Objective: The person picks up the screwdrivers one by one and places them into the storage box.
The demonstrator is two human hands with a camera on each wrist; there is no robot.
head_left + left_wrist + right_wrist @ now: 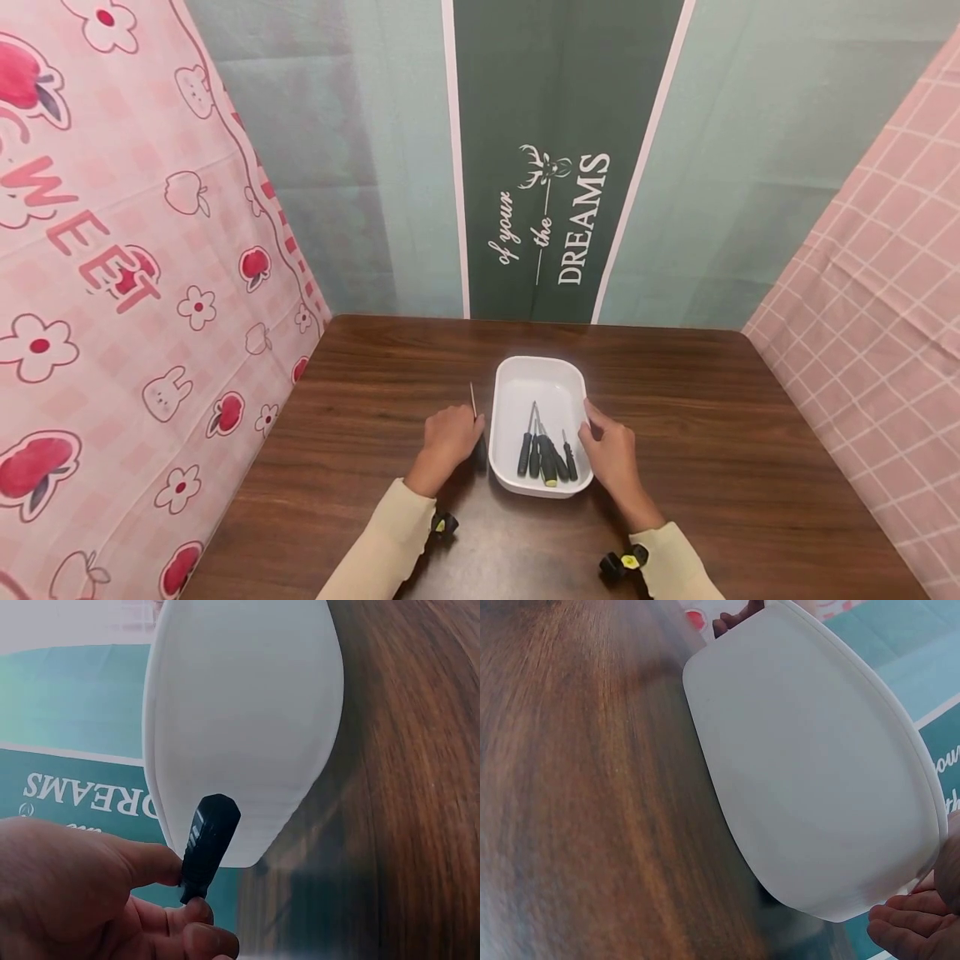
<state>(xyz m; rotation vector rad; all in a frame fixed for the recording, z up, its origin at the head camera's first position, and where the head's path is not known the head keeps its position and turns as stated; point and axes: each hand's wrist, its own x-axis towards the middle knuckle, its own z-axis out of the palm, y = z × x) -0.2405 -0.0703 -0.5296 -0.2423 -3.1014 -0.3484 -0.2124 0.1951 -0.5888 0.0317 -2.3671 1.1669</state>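
A white rectangular tray (525, 379) stands on the wooden table, with several dark-handled screwdrivers (550, 468) lying in it, one tipped yellow at the handle end. Just left of the tray, my left hand (450, 437) pinches another screwdriver (210, 840) between thumb and fingers. Its black handle hangs beside the tray's outer wall, while the thin shaft points away from me. On the opposite side, my right hand (611, 450) grips the tray's right rim, thumb at the edge. In the right wrist view its fingers (907, 922) lie along the outer wall.
The brown wood-grain table (697, 417) spreads around the tray. Behind it hangs a green cloth (525, 108) with white lettering. Pink patterned cloths flank the left (217, 350) and right (870, 292) sides. Each wrist wears a small black device.
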